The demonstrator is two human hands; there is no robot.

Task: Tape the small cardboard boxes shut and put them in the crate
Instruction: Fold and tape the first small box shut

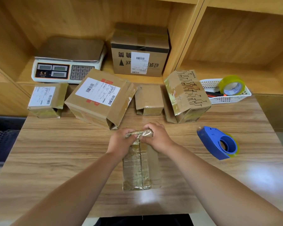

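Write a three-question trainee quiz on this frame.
1. Which end of the near box do the left hand and right hand grip?
2. True or false: the dispenser lies on the table, right of the hands, untouched.
3. The tape roll sits: A in the basket; B on the table; C on the near box.
Key: 1 the far end; 2 true; 3 A.

Tabletop [55, 152]: smooth wood-grain, gleaming glossily at lower right. Centre box [151, 162]: matt cardboard, wearing wrinkled shiny tape. Right-side dispenser [209, 141]: smooth blue plastic.
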